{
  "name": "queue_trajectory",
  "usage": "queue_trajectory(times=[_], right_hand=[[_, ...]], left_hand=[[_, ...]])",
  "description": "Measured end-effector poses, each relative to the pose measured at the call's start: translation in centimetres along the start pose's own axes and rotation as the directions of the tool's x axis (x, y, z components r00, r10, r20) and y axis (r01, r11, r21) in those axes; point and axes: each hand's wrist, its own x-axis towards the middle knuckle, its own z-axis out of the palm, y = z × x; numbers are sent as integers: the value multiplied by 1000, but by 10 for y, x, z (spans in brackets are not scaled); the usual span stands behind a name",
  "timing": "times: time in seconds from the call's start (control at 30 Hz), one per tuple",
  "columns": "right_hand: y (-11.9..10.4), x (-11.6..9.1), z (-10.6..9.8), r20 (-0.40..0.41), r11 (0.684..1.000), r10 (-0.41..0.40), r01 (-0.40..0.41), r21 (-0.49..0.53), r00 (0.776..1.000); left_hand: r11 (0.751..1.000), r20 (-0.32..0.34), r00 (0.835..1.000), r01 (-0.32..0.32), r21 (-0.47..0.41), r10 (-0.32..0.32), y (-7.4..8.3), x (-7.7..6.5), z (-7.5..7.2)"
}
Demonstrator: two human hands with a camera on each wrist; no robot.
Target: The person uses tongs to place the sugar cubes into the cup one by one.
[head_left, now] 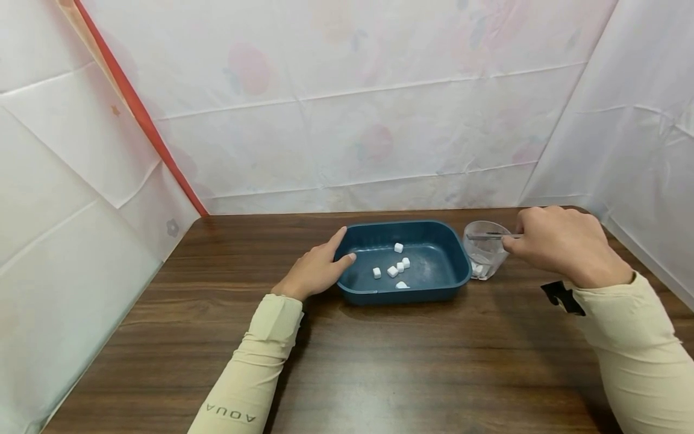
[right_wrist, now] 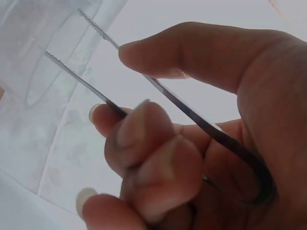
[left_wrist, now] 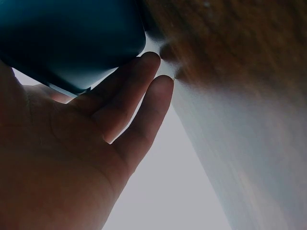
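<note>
Head view shows a person at a dark wood-grain table [head_left: 412,367], left hand [head_left: 316,270] gripping the left end of a blue tray [head_left: 434,265], thumb over the rim and fingers along the outside. Six or so white cubes [head_left: 393,272] lie scattered on the tray's floor, most toward its middle and one at the front wall. Just beside the tray's right end stands an upright clear glass [head_left: 490,256], with white pieces [head_left: 478,269] at the bottom; whether glass and tray touch cannot be told. Above the glass mouth, the right hand [head_left: 569,244] pinches metal tweezers [head_left: 501,235] between thumb and fingers. Seen from the right wrist, the serrated tips stand apart, the tweezers' bend lying against the palm. From the left wrist, two fingers extend beneath the tray's dark outer wall. Pale yellow sleeves [head_left: 271,343] cover both forearms, and a black strap [head_left: 564,298] juts from the right cuff. White patterned sheeting [head_left: 325,120] hangs behind, a red strip [head_left: 135,108] running down at left.
</note>
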Motion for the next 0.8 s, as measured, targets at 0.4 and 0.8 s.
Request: queue_trajectory(times=[0.4, 0.8], right_hand=[[-3, -9, -9, -91, 999, 38, -36, 26, 995], [-1, -8, -8, -175, 995, 54, -39, 90, 983]], left_hand=[[1000, 4, 1000, 1, 2, -1, 1, 0, 0], [1000, 7, 1000, -3, -14, 3, 2, -2, 0]])
